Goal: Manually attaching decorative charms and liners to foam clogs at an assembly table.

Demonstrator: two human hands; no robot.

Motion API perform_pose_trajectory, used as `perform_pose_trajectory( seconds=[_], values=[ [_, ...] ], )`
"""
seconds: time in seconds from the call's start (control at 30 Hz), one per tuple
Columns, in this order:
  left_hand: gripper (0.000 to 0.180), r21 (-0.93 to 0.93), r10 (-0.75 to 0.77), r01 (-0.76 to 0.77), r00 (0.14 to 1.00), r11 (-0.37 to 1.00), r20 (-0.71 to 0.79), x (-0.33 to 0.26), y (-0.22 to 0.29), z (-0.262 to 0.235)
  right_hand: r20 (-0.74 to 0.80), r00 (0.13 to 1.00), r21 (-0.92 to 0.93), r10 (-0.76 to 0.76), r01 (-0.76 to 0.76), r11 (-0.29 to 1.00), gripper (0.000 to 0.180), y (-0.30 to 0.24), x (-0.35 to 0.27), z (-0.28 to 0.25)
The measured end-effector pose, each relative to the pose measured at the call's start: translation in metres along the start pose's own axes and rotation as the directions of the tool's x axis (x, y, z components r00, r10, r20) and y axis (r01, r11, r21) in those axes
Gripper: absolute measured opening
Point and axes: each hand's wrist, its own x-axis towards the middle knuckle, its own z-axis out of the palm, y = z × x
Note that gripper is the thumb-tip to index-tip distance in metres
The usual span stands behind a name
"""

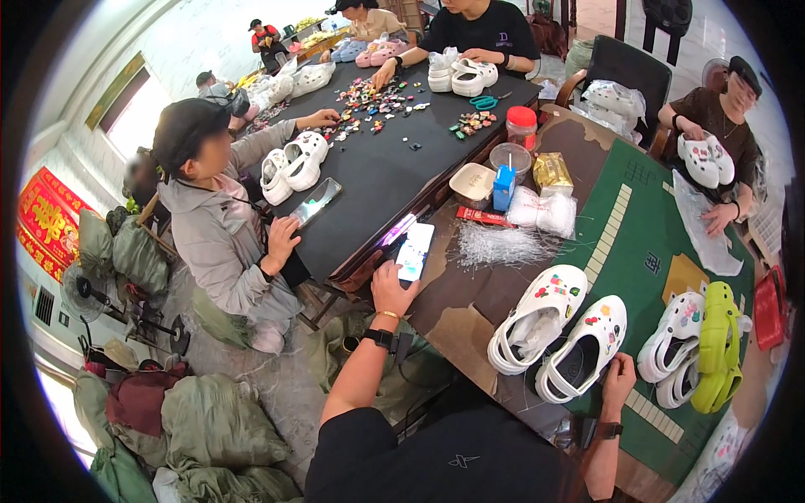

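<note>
My left hand [394, 289] grips a phone [416, 250] with a lit screen, at the edge of the brown table. A pair of white clogs with colourful charms lies in front of me. The left clog [538, 318] has clear plastic inside. My right hand [619, 386] is at the side of the right clog [583, 348], its fingers bent against the rim; the grip is partly hidden. To the right of that hand stand another pair of white clogs [671, 339] with charms and a pair of lime-green clogs [719, 348].
Clear plastic fasteners [499, 245], a blue carton [503, 189] and a red-lidded jar [521, 127] stand ahead. Co-workers sit around the black table [377, 176], which carries loose charms [377, 105] and more clogs. Another person holds white clogs [705, 159]. Green sacks [222, 419] lie at left.
</note>
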Motion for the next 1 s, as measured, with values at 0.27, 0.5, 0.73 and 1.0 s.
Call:
perform_pose_trajectory(
  seconds=[0.27,0.5,0.73,1.0],
  values=[
    [0.038,0.087,0.078,-0.075,0.996,0.993,-0.035,-0.010,-0.005,0.002,0.006,1.000,0.011,-0.014,0.014,1.000,0.009,0.000,0.000,-0.001],
    [0.055,0.075,0.000,0.003,0.999,0.997,-0.046,-0.010,-0.002,0.002,0.017,1.000,-0.002,0.018,-0.018,1.000,0.009,-0.007,0.000,-0.001],
    [0.067,0.076,-0.093,0.095,0.995,0.993,-0.030,-0.005,0.004,0.001,0.012,1.000,0.006,0.017,-0.017,1.000,0.010,-0.001,0.000,-0.001],
    [0.073,0.004,-0.099,0.099,0.995,0.995,-0.004,0.008,-0.008,0.008,0.030,0.999,-0.012,0.032,-0.031,0.999,0.010,-0.002,0.000,-0.002]
  ],
)
